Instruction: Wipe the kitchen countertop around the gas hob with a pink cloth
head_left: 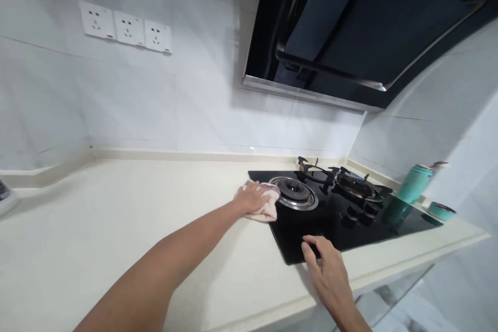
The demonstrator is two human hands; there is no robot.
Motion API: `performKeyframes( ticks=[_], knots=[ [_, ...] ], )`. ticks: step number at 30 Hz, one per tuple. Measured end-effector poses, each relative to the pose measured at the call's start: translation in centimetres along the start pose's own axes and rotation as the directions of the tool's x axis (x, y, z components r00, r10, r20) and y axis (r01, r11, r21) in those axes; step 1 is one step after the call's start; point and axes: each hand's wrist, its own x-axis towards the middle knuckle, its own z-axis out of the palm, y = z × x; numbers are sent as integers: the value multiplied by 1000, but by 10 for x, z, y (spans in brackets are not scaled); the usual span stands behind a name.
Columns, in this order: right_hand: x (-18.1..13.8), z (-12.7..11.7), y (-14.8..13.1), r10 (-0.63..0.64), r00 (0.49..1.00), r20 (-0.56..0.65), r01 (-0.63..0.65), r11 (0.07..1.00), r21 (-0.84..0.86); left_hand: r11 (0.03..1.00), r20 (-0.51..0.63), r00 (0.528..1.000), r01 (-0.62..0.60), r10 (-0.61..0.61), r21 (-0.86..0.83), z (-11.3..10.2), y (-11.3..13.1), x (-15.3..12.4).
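Observation:
My left hand (252, 198) presses down on a cream and purple cloth (268, 210), its fingers bent over it. The cloth lies across the left edge of the black glass gas hob (290, 244), partly on the countertop. Right beside it is the left burner (294, 192), ringed in metal and with no pan support over it. My right hand (327, 267) hovers near the hob's front edge, holding nothing, with a gap between thumb and index finger; its other fingers are mostly hidden.
A black pan support (315, 174) sits at the hob's back, near the right burner (360, 187). Control knobs (360, 212) are at the front. To the right stand a turquoise bottle (415, 184) and a small turquoise bowl (441, 211). A dark range hood (350, 26) overhangs the hob.

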Motion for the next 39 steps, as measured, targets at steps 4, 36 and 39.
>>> performKeyframes(
  ticks=[4, 36, 39],
  knots=[
    [-1, 0, 3, 1, 1000, -21, -2, 1000, -22, 992, -85, 989, 126, -124, 12, -9, -21, 60],
    [7, 2, 2, -83, 974, -211, 73, 996, -54, 881, 179, 867, -473, 466, -2, 53, 188, 37],
    [6, 4, 7, -64, 965, -254, 43, 996, -84, 895, 178, 881, -447, 438, 8, 51, 181, 24]
  ],
)
